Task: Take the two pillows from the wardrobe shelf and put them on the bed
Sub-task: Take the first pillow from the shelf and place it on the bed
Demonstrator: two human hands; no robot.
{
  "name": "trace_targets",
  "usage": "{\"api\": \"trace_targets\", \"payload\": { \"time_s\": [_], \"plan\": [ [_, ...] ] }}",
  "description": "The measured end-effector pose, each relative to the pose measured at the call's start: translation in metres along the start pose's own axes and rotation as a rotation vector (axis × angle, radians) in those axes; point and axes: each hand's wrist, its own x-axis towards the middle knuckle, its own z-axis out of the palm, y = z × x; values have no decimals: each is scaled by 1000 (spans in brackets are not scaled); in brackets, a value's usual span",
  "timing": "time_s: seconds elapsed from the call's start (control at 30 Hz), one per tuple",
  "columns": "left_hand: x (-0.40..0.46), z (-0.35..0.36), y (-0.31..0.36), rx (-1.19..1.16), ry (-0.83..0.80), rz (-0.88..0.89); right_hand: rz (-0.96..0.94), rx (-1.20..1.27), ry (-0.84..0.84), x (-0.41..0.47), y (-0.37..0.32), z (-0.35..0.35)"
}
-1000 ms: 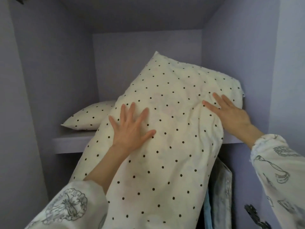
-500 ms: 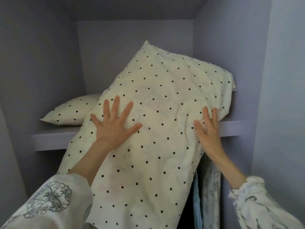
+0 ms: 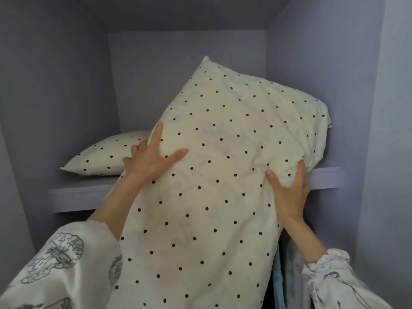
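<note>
A large cream pillow with black dots [image 3: 214,175] leans tilted out of the wardrobe, its top end over the lilac shelf [image 3: 75,197] and its lower end hanging down toward me. My left hand [image 3: 149,159] grips its left edge, fingers curled behind and thumb in front. My right hand [image 3: 289,192] clutches a bunch of fabric on its right edge. A second pillow of the same kind [image 3: 104,155] lies flat at the shelf's left, partly hidden behind the first.
Lilac wardrobe walls close in on the left [image 3: 55,97] and right [image 3: 312,74], with the back panel [image 3: 178,74] behind. Below the shelf at the right hang pale blue and printed garments [image 3: 287,275].
Both hands went from lying flat on the pillow's face to gripping its side edges. The left slid to the left edge, the right dropped and pinched the fabric.
</note>
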Motion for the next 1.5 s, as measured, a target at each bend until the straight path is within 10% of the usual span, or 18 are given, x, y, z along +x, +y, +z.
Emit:
{"api": "trace_targets", "payload": {
  "time_s": [0.47, 1.5],
  "plan": [
    [-42, 19, -37, -795, -161, 146, -47, -11, -214, -19, -1, -48],
    [-411, -13, 113, -1290, -194, 314, -303, -548, 269, -308, -189, -425]
  ]
}}
